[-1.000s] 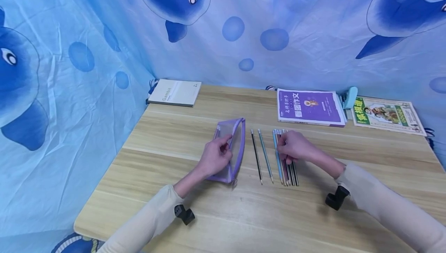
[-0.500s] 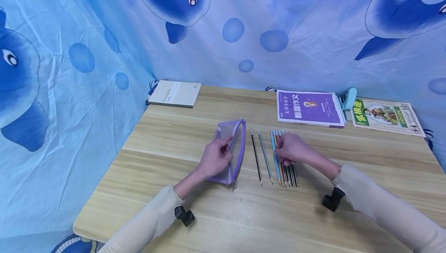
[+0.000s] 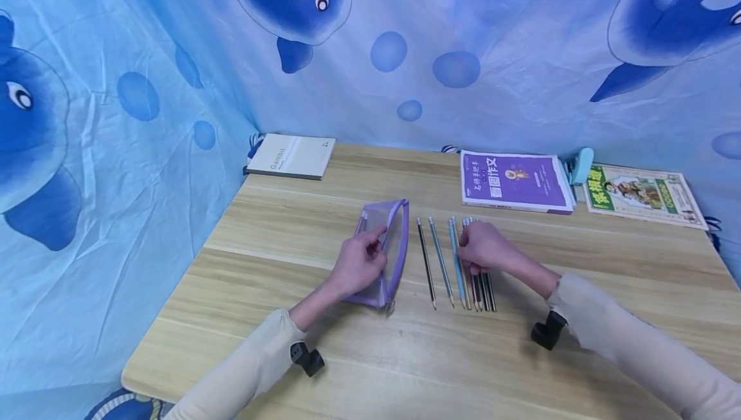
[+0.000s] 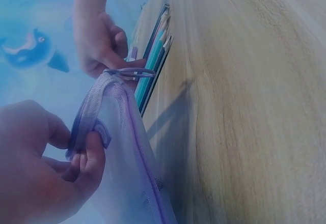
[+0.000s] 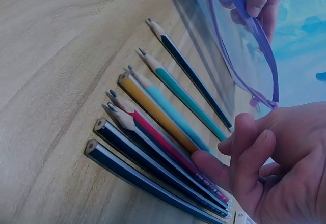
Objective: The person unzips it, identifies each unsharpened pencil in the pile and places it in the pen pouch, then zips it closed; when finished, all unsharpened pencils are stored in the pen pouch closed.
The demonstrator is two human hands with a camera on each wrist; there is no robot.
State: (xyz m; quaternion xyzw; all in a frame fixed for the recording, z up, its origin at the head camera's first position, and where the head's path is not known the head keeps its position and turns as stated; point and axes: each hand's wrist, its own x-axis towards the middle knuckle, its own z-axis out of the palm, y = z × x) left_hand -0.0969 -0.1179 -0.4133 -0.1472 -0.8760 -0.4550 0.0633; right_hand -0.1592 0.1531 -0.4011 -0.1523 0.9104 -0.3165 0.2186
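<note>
A purple mesh pencil case (image 3: 384, 249) is held upright on the wooden surface (image 3: 359, 368) by the left hand (image 3: 360, 264), whose thumb and fingers are curled and pinch the zipper edge of the case, as is shown in the left wrist view. To the right of the case, a row of pencils (image 3: 471, 265) is laid out side by side on the surface, tips toward the person. A black pencil (image 3: 426, 263) and a teal pencil (image 3: 441, 262) are set slightly apart, nearest the case. The remaining pencils are grouped close together: light blue, yellow, red and several dark blue ones are distinguished in the right wrist view. The right hand (image 3: 485, 247) is rested over this group with its fingers curled down onto the pencils; whether any pencil is actually gripped cannot be determined. At the far edge of the surface, a grey notebook (image 3: 291, 155), a purple workbook (image 3: 514, 179) and a green illustrated book (image 3: 642, 193) are placed flat, well apart from the hands.
</note>
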